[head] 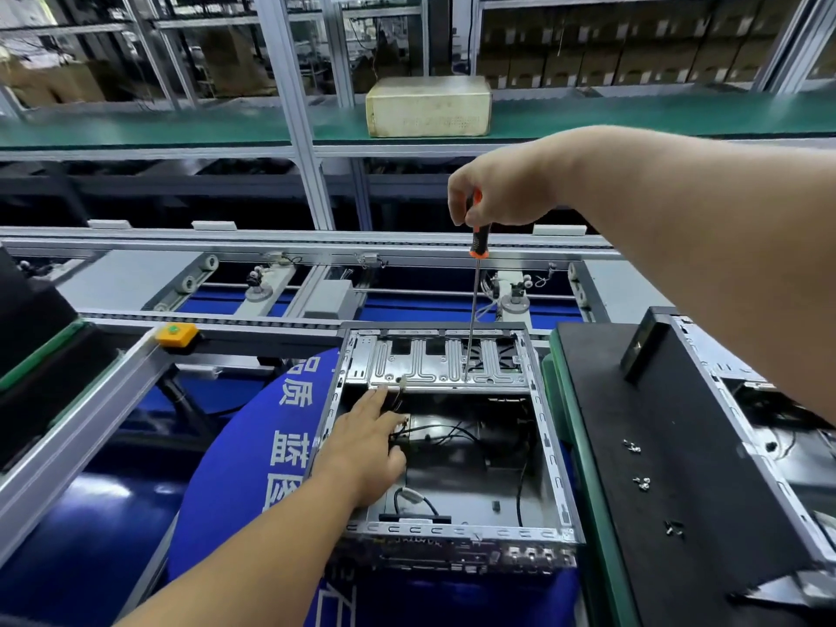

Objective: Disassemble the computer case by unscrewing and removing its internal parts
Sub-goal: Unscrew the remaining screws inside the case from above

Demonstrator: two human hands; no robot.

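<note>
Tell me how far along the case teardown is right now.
Partly done, it seems. The case is open on top and mostly bare inside, and loose screws lie on the black mat. In hand: the right hand holds a screwdriver with its tip on the metal bracket, while the left hand steadies near its edge. Left: the bracket and some cables.

A grey aluminium-framed conveyor line [280, 246] crosses a factory hall. Behind it, a green-matted shelf [181, 129] bears a yellowed foam block [427, 106]; stacked brown cardboard boxes [610, 52] fill metal racks.
</note>
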